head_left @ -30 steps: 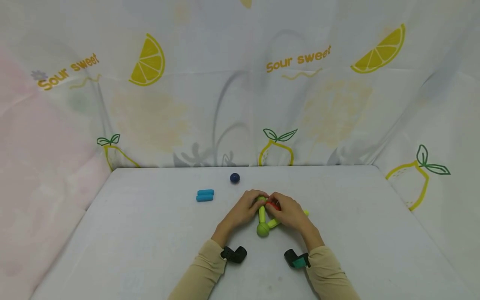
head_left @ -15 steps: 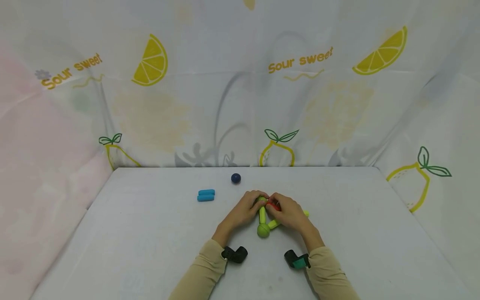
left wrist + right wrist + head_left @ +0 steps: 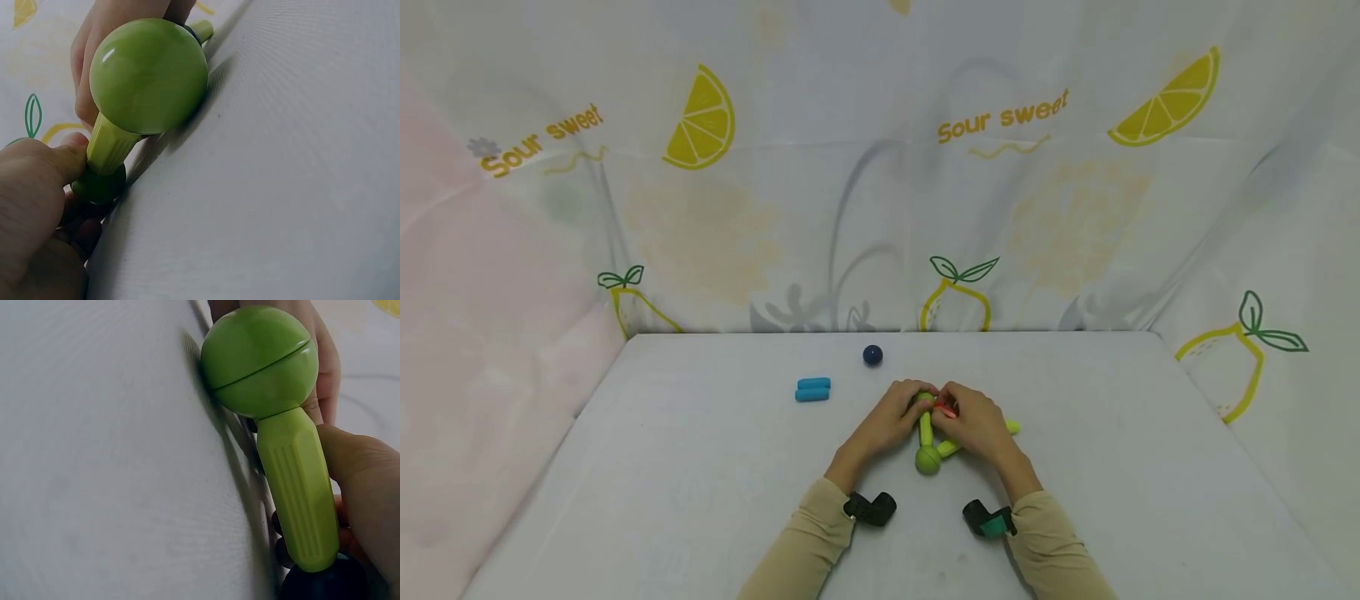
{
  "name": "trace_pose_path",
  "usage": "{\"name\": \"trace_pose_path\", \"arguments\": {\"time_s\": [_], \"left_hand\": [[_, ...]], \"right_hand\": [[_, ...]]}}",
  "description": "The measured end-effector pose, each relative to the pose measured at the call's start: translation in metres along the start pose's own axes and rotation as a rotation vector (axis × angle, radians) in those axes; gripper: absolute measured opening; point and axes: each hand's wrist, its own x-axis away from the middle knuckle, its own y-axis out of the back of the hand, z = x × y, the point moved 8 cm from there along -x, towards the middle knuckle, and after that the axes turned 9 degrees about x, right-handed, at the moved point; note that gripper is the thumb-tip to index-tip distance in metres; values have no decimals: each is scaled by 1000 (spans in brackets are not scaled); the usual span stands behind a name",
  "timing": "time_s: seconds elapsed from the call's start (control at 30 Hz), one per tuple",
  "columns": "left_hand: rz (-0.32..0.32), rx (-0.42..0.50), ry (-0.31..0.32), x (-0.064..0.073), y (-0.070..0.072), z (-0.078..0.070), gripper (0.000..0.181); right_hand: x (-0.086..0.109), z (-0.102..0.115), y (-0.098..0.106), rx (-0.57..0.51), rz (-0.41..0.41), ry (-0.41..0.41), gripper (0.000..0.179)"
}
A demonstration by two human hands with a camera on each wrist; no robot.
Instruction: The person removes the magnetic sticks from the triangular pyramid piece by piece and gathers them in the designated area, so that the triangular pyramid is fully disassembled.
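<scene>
A green ball (image 3: 928, 460) on the white table joins two yellow-green rods in a V. My left hand (image 3: 889, 418) grips the far green ball (image 3: 100, 186) at the end of the left rod (image 3: 926, 430), its thumb beside the rod. My right hand (image 3: 973, 423) pinches a small red piece (image 3: 949, 412) right beside that far ball; fingers hide most of its shape. The right rod (image 3: 299, 494) runs below the right hand to a dark ball (image 3: 325, 584), hidden from the head view. Another yellow-green rod end (image 3: 1013, 427) sticks out past the right hand.
Two blue rods (image 3: 812, 389) lie side by side left of the hands. A navy ball (image 3: 872, 355) sits near the table's back edge. Behind the table (image 3: 685, 467) hangs a lemon-print curtain (image 3: 865, 167).
My right hand has turned slightly, its wrist shifting a little left, and the red piece shows at a different angle between its fingers. The left hand keeps its hold on the far ball.
</scene>
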Motion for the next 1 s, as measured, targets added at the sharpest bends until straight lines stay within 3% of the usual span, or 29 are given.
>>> {"name": "trace_pose_path", "arguments": {"time_s": [0.17,0.8,1.0], "left_hand": [[-13,-4,-12,0,1,1,26],[-110,88,99,5,17,14,24],[-124,104,101,8,21,16,25]], "right_hand": [[-1,0,0,-5,8,-3,12],[0,-10,8,-38,-6,-20,10],[-1,-18,11,-24,-5,-38,10]]}}
